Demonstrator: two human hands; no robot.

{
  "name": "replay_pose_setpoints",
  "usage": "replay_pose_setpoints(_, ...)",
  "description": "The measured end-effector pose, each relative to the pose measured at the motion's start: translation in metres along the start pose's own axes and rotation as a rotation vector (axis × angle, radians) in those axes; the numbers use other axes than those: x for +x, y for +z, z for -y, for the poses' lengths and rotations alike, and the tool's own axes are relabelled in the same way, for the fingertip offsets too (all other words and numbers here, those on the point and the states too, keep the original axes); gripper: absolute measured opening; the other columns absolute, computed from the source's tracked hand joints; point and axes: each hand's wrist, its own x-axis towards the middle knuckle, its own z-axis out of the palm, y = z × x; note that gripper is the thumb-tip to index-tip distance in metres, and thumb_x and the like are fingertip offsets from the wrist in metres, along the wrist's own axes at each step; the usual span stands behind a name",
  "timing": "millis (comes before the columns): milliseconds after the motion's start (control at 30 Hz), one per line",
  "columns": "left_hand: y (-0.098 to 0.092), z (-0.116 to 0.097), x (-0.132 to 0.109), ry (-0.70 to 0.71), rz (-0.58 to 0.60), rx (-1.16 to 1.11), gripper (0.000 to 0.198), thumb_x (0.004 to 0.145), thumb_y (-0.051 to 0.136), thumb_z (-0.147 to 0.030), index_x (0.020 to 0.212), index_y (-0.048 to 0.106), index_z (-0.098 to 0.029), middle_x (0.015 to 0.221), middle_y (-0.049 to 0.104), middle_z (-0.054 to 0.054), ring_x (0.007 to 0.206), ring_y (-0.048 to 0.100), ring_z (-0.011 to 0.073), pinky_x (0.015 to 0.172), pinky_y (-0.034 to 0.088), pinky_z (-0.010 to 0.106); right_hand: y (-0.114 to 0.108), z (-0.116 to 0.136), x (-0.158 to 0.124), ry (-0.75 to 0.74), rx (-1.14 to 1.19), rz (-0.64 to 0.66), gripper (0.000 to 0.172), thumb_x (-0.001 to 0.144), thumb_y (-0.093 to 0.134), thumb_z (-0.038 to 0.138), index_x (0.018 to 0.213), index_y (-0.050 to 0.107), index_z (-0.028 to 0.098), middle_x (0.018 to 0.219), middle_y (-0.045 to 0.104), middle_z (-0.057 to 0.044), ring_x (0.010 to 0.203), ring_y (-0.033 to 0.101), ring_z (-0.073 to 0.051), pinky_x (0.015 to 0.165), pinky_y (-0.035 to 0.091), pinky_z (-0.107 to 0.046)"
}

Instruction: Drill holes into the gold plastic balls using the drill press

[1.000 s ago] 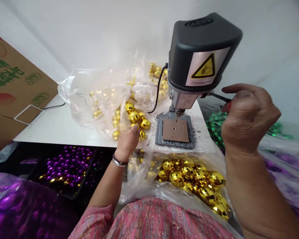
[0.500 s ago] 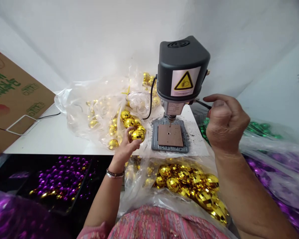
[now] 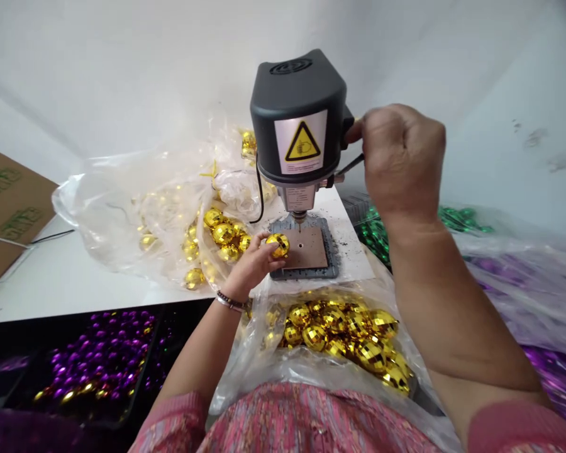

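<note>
A shiny gold mirrored ball (image 3: 278, 246) is held in the fingers of my left hand (image 3: 257, 263), over the left edge of the brown plate (image 3: 306, 248) on the drill press base. The dark drill press (image 3: 298, 107) has a yellow warning label, and its bit points down near a small hole in the plate. My right hand (image 3: 400, 160) is closed around the black lever (image 3: 351, 165) at the machine's right side, its fingers partly hidden behind the hand. More gold balls (image 3: 224, 234) lie in clear plastic left of the press.
An open bag of gold balls (image 3: 353, 327) lies below the white table's (image 3: 42, 277) front edge. Purple beads (image 3: 99, 352) are at lower left, a cardboard box (image 3: 9, 207) far left. Green balls (image 3: 462, 219) and purple bags (image 3: 514, 277) are at right.
The view has shifted to the right. My left hand has brought the gold ball right, to the plate's edge. My right hand has risen beside the machine's head, and the lever has turned upward.
</note>
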Motion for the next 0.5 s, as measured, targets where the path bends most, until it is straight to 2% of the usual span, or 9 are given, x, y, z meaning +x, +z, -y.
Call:
replay_pose_setpoints(100,0.009,0.005,0.012,0.081,-0.103,0.194,0.065,0.065,0.087,-0.042,0.114,0.049,-0.022,0.090,0.067,0.000,0.062,0.063,0.0096,0.052,0.041,0.020,0.001,0.007,0.008,0.135,-0.052,0.018,0.037,0.097,0.045,0.022,0.072,0.070,0.013,0.064,0.050,0.003,0.069,0.046,-0.006,0.070,0.032,-0.026)
replay_pose_setpoints(233,0.020,0.013,0.026,0.193,-0.155,0.291,0.061,0.067,0.086,-0.040,0.116,0.055,-0.020,0.082,0.062,-0.003,0.053,0.047,0.0044,0.049,0.034,0.019,0.002,0.010,0.011,0.142,-0.024,0.032,0.040,0.099,0.041,0.025,0.075,0.069,0.010,0.065,0.049,0.005,0.070,0.044,-0.004,0.070,0.031,-0.023)
replay_pose_setpoints(333,0.023,0.019,0.033,0.189,-0.148,0.312,0.058,0.070,0.084,-0.040,0.118,0.057,-0.020,0.084,0.064,-0.001,0.058,0.049,0.0061,0.052,0.037,0.019,0.001,0.009,0.010,0.140,-0.002,0.039,0.041,0.099,0.041,0.028,0.075,0.068,0.010,0.065,0.048,0.006,0.070,0.043,-0.003,0.070,0.031,-0.021)
replay_pose_setpoints(500,0.023,0.026,0.041,0.217,-0.157,0.369,0.052,0.074,0.080,-0.038,0.117,0.058,-0.020,0.094,0.068,0.003,0.076,0.061,0.0121,0.066,0.047,0.022,0.001,0.007,0.007,0.134,0.009,0.043,0.040,0.100,0.040,0.029,0.075,0.065,0.010,0.065,0.047,0.007,0.067,0.041,-0.002,0.069,0.030,-0.020)
